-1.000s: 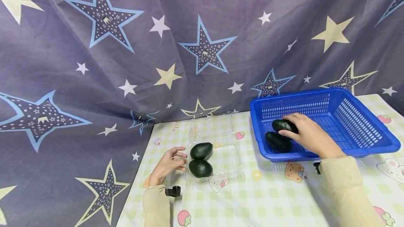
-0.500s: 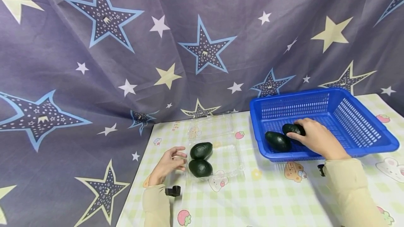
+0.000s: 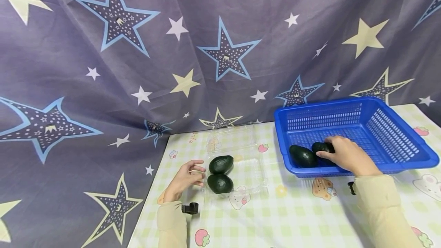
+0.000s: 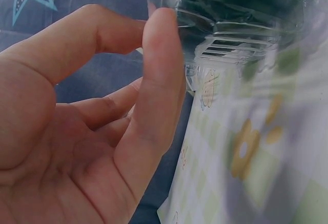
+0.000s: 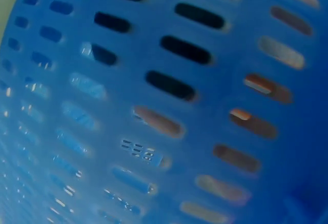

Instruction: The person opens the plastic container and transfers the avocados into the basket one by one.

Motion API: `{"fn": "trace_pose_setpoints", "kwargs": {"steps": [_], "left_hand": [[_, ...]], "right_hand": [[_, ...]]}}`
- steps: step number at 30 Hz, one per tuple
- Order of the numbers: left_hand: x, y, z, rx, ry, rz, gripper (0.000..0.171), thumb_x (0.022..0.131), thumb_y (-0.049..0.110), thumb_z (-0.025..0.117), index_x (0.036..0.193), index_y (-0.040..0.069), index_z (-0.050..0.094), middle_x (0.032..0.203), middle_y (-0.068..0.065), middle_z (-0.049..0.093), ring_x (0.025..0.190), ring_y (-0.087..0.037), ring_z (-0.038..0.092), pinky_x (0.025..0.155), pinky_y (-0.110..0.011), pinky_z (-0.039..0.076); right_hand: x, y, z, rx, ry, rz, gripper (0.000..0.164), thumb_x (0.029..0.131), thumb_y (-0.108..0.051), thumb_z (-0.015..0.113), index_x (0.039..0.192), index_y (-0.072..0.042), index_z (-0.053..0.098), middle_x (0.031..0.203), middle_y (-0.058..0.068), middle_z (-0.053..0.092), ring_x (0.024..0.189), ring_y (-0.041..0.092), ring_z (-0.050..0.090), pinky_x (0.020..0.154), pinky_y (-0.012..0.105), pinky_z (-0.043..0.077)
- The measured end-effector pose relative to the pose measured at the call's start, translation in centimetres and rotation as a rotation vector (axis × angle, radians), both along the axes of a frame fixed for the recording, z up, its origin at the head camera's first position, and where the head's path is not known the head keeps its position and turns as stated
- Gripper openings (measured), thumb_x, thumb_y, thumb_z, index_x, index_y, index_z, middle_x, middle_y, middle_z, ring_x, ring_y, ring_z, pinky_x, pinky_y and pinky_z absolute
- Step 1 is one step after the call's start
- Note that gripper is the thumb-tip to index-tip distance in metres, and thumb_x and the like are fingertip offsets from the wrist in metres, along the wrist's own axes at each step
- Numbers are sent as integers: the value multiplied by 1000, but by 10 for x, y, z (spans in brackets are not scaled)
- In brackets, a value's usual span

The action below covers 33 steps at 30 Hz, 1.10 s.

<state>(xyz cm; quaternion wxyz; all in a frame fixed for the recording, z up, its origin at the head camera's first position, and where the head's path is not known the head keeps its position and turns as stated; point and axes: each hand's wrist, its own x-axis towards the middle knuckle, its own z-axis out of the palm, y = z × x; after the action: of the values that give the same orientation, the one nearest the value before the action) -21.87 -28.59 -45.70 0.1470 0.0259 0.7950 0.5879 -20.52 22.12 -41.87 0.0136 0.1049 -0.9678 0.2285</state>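
Observation:
My right hand (image 3: 349, 155) is down inside the blue plastic basket (image 3: 425, 162), fingers curled over a dark green avocado (image 3: 322, 147). Another avocado (image 3: 302, 156) lies at its left, in the basket's near-left corner. In the right wrist view the slotted basket wall (image 5: 205, 121) fills the picture and hides most of the hand. At the left, two avocados (image 3: 220, 164) sit side by side in a clear plastic clamshell box (image 3: 249, 171) with its lid (image 3: 231, 141) folded back. My left hand (image 3: 184, 181), fingers loosely bent, has its fingertips right at the box's left side.
A table with a green-and-white checked cloth (image 3: 234, 225) carries everything. Behind it hangs a purple star-patterned curtain (image 3: 165, 41). The basket's raised walls stand around the right hand.
My right hand has shifted rightward and down in the basket with its avocado, from over the other avocado to beside it. The left hand and the box have stayed put.

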Motion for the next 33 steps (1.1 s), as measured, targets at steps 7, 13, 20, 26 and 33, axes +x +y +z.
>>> {"fn": "trace_pose_setpoints", "kwargs": {"steps": [7, 13, 20, 26, 33], "left_hand": [[-1, -1, -3, 5, 2, -4, 59, 84, -5, 61, 140, -8, 42, 118, -27, 56, 80, -21, 64, 69, -32, 65], [-1, -1, -3, 7, 9, -7, 59, 85, -4, 62, 140, -8, 43, 119, -28, 55, 82, -22, 64, 68, -32, 65], [-1, -1, -2, 2, 5, -5, 59, 85, -4, 62, 141, -7, 43, 119, -28, 55, 84, -24, 64, 69, -32, 65], [-1, -1, -2, -1, 2, 2, 60, 84, -3, 62, 141, -7, 43, 119, -28, 55, 82, -22, 63, 69, -32, 65], [-1, -2, -2, 2, 3, -4, 61, 85, -2, 63, 142, -7, 42, 121, -29, 54, 84, -24, 64, 69, -32, 65]], "right_hand": [[-1, -1, -4, 4, -37, 8, 48, 89, -31, 72, 109, 12, 64, 93, 25, 67, 87, 42, 63, 69, 58, 52], [-2, -1, -4, 14, -75, 16, 46, 90, -30, 71, 107, 13, 63, 92, 25, 66, 85, 42, 62, 68, 55, 51], [-3, -2, -4, 40, -119, 22, 50, 92, -23, 69, 119, 18, 58, 112, 38, 62, 105, 56, 57, 85, 64, 52], [-3, -5, -3, 64, -53, 27, 44, 91, -18, 70, 117, 16, 61, 112, 37, 63, 106, 57, 56, 87, 66, 51], [-3, -10, 4, 51, -22, 11, 43, 93, -20, 67, 120, 13, 61, 114, 34, 64, 107, 55, 57, 86, 68, 50]]}}
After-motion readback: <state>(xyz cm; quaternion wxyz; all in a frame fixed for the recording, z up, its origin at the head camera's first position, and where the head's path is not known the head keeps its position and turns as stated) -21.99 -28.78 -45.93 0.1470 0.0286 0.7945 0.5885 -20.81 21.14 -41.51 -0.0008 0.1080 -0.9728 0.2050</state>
